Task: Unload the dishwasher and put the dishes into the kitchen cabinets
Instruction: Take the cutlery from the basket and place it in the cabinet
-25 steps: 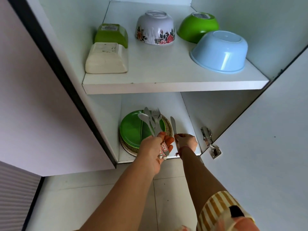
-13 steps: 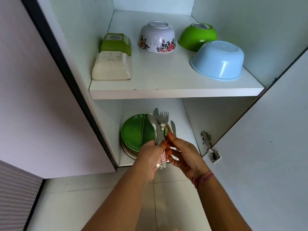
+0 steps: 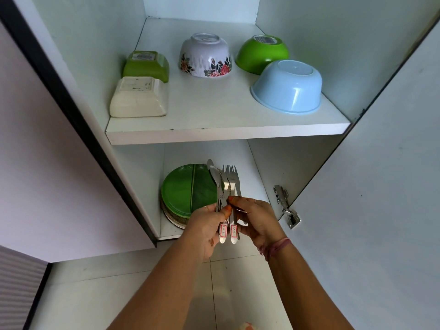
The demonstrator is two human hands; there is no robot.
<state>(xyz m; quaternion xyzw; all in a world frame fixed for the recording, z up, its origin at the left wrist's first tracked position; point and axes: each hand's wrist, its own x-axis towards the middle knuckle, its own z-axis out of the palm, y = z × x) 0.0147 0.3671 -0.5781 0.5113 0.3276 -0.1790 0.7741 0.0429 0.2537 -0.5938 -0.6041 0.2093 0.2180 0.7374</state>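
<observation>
The left hand (image 3: 207, 228) grips a bunch of cutlery (image 3: 226, 194) by the handles, blades and tines pointing up and away toward the lower shelf (image 3: 252, 167). This looks like a way to keep the pieces fanned so one can be picked out. The right hand (image 3: 258, 219) has come in from the right and pinches one handle in the bunch between thumb and fingertips, seemingly to draw out a single piece. Both hands are together on the cutlery, just in front of the shelf's near edge.

On the lower shelf a stack of plates (image 3: 188, 189), a green one on top, fills the left half and reaches close to the near edge. The open room lies to the right of the plates, a bare strip running back toward the far wall; that is probably where the cutlery goes. The hinge (image 3: 285, 206) juts out at the right near corner, close to the right wrist, and the open door (image 3: 381, 198) walls in that side.

The upper shelf (image 3: 226, 133) overhangs above, carrying upturned bowls: a blue bowl (image 3: 287, 88) near its front right, a green bowl (image 3: 262, 53), a flowered bowl (image 3: 204, 55) and two square dishes (image 3: 140, 86) at left.
</observation>
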